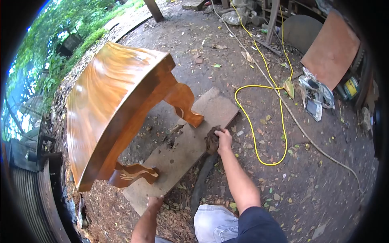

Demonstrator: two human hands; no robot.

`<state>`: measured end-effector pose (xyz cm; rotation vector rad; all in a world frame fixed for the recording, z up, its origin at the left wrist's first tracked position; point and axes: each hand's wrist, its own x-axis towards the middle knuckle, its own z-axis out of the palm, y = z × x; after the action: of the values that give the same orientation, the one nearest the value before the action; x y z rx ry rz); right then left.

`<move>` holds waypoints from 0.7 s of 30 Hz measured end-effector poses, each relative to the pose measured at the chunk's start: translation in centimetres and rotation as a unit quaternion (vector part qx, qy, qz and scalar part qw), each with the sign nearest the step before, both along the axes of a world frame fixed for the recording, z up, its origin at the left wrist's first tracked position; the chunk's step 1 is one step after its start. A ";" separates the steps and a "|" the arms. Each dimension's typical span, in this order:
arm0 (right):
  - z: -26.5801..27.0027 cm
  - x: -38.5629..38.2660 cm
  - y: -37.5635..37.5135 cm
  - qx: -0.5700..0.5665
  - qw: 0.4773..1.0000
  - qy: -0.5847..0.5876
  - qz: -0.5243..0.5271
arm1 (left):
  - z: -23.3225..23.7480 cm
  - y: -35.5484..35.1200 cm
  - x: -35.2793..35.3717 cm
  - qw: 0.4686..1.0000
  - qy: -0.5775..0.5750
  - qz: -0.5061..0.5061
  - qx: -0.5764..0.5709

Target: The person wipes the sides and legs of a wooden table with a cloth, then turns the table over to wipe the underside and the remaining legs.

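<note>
A glossy varnished wooden table (117, 89) with curved legs stands over a flat grey-brown board (182, 152), two of its feet resting on it. My right hand (224, 141) is closed on a dark brown crumpled rag (212, 141) at the board's right edge. At the near end of the board, my left hand (155, 201) grips its edge; part of the fingers is hidden. A dark, thick branch-like piece (201, 182) lies on the ground between my arms.
A yellow cord (253, 156) loops over the ground on the right, beside a long grey cable (302, 129). Farther back are a reddish-brown sheet (332, 50) and a crumpled plastic bag (316, 91). Corrugated metal (28, 198) edges the left side.
</note>
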<state>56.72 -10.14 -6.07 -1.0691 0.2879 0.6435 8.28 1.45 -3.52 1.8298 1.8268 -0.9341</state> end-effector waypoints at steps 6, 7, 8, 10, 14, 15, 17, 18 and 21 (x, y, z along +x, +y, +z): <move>3.3 -7.1 -4.4 0.124 0.960 0.191 0.164 | -4.1 0.6 -2.1 0.993 0.014 0.109 0.048; 3.9 -7.7 -4.2 0.099 0.959 0.182 0.195 | -3.5 0.0 -1.8 0.990 0.016 0.128 0.050; 4.5 -8.4 -3.8 0.086 0.957 0.140 0.241 | -3.1 -0.6 -1.7 0.988 0.017 0.146 0.053; 5.4 -9.5 -2.8 0.062 0.940 0.053 0.330 | 2.6 -1.6 2.3 0.976 0.020 0.209 0.057; 9.1 -10.7 -0.3 -0.094 0.894 -0.203 0.389 | 3.7 -1.8 3.4 0.971 0.029 0.230 0.050; 10.8 -10.8 0.1 -0.140 0.870 -0.258 0.396 | 3.8 -1.7 3.1 0.970 0.024 0.236 0.047; 12.3 -10.7 0.7 -0.217 0.802 -0.405 0.382 | 4.4 -1.7 3.0 0.969 0.012 0.244 0.041; 12.6 -10.4 0.7 -0.230 0.789 -0.424 0.381 | 4.9 -1.7 3.1 0.969 0.007 0.244 0.039; 14.6 -10.0 0.4 -0.273 0.747 -0.453 0.402 | 4.5 -1.2 2.9 0.966 0.005 0.257 0.037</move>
<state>46.76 -9.76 8.54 -1.9745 -0.9641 0.7165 11.14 0.24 1.03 1.2781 2.2106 -0.6830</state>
